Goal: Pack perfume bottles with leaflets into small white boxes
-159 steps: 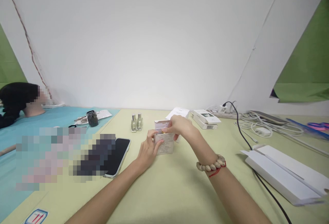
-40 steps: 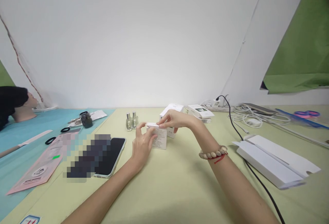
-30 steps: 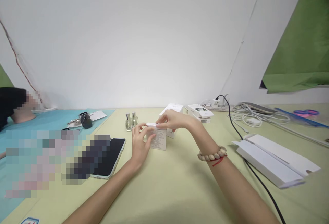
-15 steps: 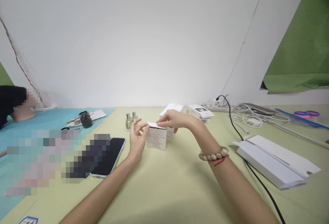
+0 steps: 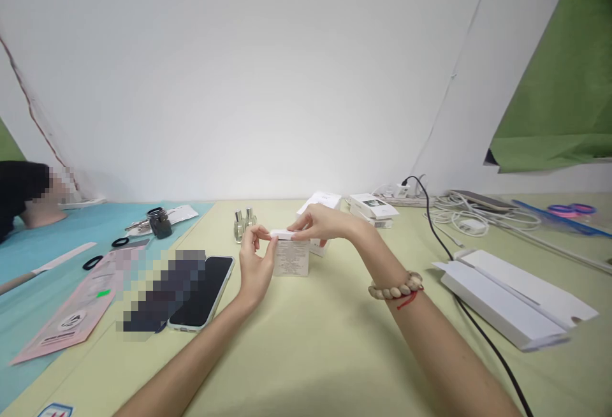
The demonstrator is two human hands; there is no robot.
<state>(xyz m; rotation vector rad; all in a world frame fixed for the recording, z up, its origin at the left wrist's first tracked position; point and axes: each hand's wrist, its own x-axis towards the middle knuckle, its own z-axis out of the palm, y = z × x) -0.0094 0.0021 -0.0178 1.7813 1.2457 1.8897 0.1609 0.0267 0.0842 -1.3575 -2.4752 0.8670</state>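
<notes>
- Head cam: small printed box [image 5: 291, 259] stands upright on the table [image 5: 306, 347], text side facing us
- left hand [image 5: 255, 267] — grip pinched on its upper left corner
- right hand [image 5: 329, 220] — grip clamped on the top edge, right end
- glass bottles [image 5: 238, 229] just beyond the left hand

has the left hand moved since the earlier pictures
Yes, slightly to the left: the left hand is now closer to the phone than before.

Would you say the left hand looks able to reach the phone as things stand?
Probably yes: the phone lies to the left of the left hand with nothing visible between them, though that hand holds the small white box.
</notes>
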